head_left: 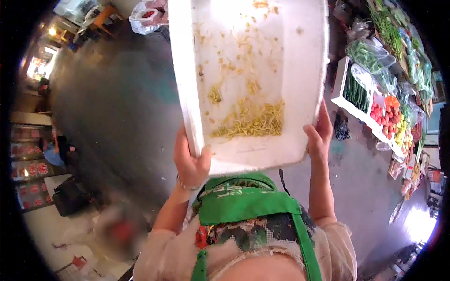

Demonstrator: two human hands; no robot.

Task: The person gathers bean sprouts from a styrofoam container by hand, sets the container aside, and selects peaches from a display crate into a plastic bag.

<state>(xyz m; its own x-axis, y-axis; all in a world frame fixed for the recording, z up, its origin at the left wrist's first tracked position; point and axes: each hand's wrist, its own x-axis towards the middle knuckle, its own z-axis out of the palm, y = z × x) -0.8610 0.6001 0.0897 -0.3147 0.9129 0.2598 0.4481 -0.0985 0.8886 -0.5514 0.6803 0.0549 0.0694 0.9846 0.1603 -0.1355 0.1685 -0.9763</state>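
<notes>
A white foam box (300, 84) is held up in front of my chest, its open side towards me. Bean sprouts (253, 122) lie heaped along its near inner wall, with loose bits stuck across its bottom. My left hand (190, 157) grips the left wall near the close corner, thumb on the rim and fingers behind the outside. On the opposite side my right hand (320, 136) grips the right wall, its fingers partly hidden by the box. Below the box hangs my green apron (248, 206).
Vegetables fill a stall on the right, with a white crate of cucumbers (355, 91) and tomatoes (389, 114) beside it. A dark plastic bag (342, 127) lies on the grey floor (117, 103). At the upper left stands a white bag (143, 19). A blurred person (119, 229) is at lower left.
</notes>
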